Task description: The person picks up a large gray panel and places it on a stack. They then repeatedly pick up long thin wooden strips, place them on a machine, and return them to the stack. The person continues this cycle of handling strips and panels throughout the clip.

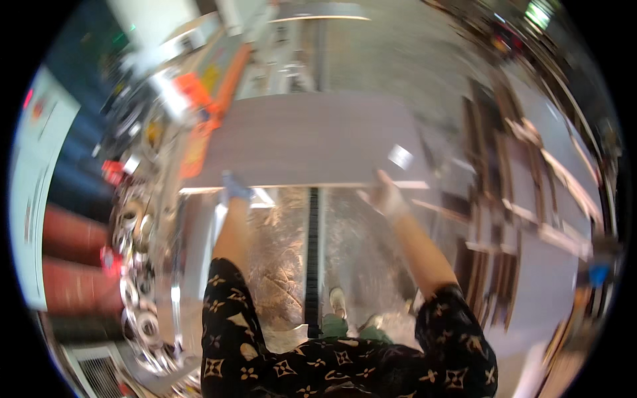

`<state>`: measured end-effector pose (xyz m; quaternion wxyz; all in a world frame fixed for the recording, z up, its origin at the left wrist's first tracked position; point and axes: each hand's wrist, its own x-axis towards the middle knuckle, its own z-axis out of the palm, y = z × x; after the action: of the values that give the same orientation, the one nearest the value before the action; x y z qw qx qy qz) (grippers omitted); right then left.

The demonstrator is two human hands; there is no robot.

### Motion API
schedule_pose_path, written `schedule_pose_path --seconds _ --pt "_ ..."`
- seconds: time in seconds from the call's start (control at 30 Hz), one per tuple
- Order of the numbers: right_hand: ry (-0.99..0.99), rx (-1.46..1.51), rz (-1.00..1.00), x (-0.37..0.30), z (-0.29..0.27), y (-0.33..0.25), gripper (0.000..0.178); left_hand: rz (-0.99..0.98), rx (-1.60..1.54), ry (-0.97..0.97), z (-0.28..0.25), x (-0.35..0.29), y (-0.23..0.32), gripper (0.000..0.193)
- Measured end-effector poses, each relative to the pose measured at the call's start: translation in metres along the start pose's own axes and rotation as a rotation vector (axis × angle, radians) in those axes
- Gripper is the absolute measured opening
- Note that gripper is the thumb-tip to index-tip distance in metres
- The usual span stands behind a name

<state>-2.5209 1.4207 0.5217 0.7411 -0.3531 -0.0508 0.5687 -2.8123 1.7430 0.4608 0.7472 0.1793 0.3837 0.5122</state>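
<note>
A wide grey-brown board [305, 139] with a pale near edge lies across in front of me, a small white label [400, 156] near its right end. My left hand [236, 188], bluish as if gloved, is closed on the near edge toward the left end. At the right part of that edge, my right hand [387, 198] grips the board, one digit over the top and others lower at the edge. Motion blur softens both hands, and the fingers beneath the board are hidden.
Stacks of similar boards [541, 278] stand on the right. Orange machine parts [197, 149] adjoin the board's left end. Rolls of tape or banding [147, 324] line the left side. A dark slotted track [312, 259] runs along the middle below. A pale cabinet [36, 192] stands far left.
</note>
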Motion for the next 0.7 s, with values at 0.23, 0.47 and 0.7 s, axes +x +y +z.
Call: schedule_pose_path --seconds 0.23,0.47,0.7 --pt "0.217 -0.620 -0.130 -0.219 -0.017 0.032 0.050 0.021 0.387 -0.256 0.072 -0.168 -0.067 0.055" --pt "1.261 -0.241 -0.711 -0.512 -0.153 0.046 0.020 -0.881 0.720 -0.982 0.117 -0.468 -0.253 0.045" --pt "1.170 0.159 -0.888 -0.606 -0.124 0.045 0.016 -0.747 0.908 -1.175 0.210 -0.643 -0.426 0.061"
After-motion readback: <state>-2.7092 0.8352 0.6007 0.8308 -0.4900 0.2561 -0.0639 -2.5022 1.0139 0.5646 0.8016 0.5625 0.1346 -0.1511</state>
